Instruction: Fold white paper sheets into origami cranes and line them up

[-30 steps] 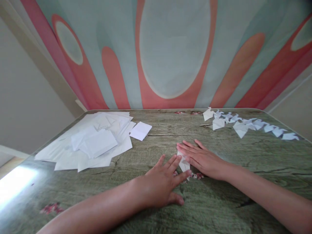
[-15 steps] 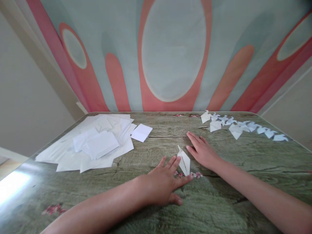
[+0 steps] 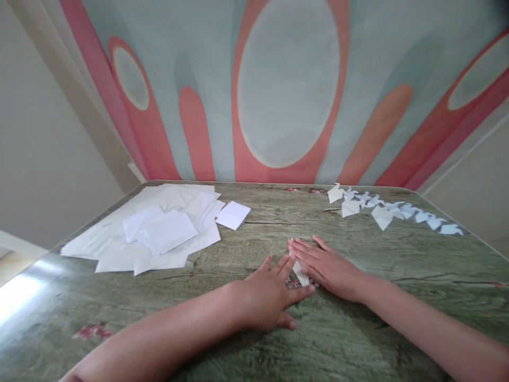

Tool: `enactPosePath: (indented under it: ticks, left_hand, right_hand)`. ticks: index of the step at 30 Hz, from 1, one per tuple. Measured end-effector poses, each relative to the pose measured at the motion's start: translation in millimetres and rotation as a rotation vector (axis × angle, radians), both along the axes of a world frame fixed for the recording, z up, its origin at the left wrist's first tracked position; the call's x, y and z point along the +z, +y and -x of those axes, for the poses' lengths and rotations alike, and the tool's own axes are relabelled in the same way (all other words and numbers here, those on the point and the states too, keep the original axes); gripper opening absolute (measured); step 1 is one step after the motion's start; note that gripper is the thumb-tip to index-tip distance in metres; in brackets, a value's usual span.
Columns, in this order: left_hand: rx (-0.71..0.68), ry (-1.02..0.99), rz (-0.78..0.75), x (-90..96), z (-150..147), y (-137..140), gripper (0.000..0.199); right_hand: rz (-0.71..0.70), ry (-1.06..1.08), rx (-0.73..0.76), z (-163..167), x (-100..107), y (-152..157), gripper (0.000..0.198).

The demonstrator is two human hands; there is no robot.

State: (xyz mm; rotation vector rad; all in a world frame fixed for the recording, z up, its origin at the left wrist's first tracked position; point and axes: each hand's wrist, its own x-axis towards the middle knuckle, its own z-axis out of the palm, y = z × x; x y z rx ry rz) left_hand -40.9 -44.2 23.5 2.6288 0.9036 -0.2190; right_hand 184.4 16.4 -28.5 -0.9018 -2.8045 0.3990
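Note:
A small folded piece of white paper (image 3: 301, 275) lies flat on the wood-patterned table (image 3: 238, 350), mostly covered by my hands. My left hand (image 3: 270, 297) rests beside it with fingers spread, the fingertips touching its left edge. Across its upper part lies my right hand (image 3: 328, 265), palm down with the fingers stretched out over the paper. Neither hand is gripping anything. Only a narrow strip of the folded paper shows between the two hands.
A heap of white paper sheets (image 3: 199, 244) covers the table's left side, with a small square paper stack (image 3: 233, 215) beside it. Several folded paper birds (image 3: 383, 216) stand in a line at the back right. A patterned panel (image 3: 286, 175) rises behind the table.
My right hand has come down and toward me, from beyond the folded paper onto its upper part. My left hand stays in nearly the same place.

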Motion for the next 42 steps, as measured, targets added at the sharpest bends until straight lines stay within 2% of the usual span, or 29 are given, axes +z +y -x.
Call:
enactPosePath:
  ticks: [3, 6, 9, 11, 13, 17, 19, 22, 25, 27, 30, 33, 36, 39, 42]
  left_hand:
    - [-0.002, 0.006, -0.005, 2.2, 1, -2, 0.074]
    - [-0.023, -0.020, 0.005, -0.5, 3, -2, 0.074]
    - [-0.055, -0.057, 0.009, -3.9, 4, 1, 0.072]
    - [-0.062, -0.058, 0.012, -3.7, 4, 2, 0.072]
    - [-0.055, -0.043, 0.018, -1.7, 4, 3, 0.073]
    - [-0.044, -0.022, 0.017, -0.2, 4, 0, 0.074]
    - [-0.043, -0.027, 0.004, -3.6, 3, -2, 0.074]
    - [-0.042, -0.059, -0.019, -10.2, 2, -3, 0.078]
    - [-0.034, -0.121, -0.009, -12.0, 0, 3, 0.083]
    - [0.003, -0.185, 0.012, -10.6, -1, 9, 0.075]
    - [0.110, -0.322, 0.002, -9.9, -5, 17, 0.050]
    - [0.229, -0.425, -0.054, -11.8, -10, 21, 0.038]
    - [0.353, -0.532, 0.000, -12.3, -14, 20, 0.036]
    - [0.502, -0.727, 0.171, -13.1, -17, 21, 0.029]
    - [0.636, -0.926, 0.473, -19.1, -21, 25, 0.017]
  right_hand:
    - [-0.026, -0.031, -0.115, 2, 2, 20, 0.055]
    - [-0.083, 0.016, -0.221, 1, 8, 19, 0.055]
    - [-0.053, 0.022, -0.069, -2, 6, 5, 0.053]
    - [-0.028, -0.006, -0.058, -4, 0, 1, 0.052]
    - [-0.055, 0.000, -0.145, -5, -6, 5, 0.052]
    - [-0.166, 0.141, -0.427, -8, -13, 12, 0.045]
    - [-0.185, 0.175, -0.469, -10, -11, 3, 0.038]
    - [-0.144, 0.218, -0.487, -7, -7, -17, 0.028]
    - [-0.014, 0.298, -0.592, 2, -3, -26, 0.018]
    - [0.034, 0.329, -0.636, 8, -2, -24, 0.010]
    - [0.071, 0.371, -0.663, 15, -1, -21, 0.009]
    - [0.139, 0.428, -0.673, 22, 2, -27, 0.016]
    - [0.150, 0.545, -0.646, 30, 7, -39, 0.018]
    - [0.033, 0.615, -0.480, 37, 15, -52, 0.025]
    - [-0.057, 0.574, -0.305, 38, 21, -58, 0.032]
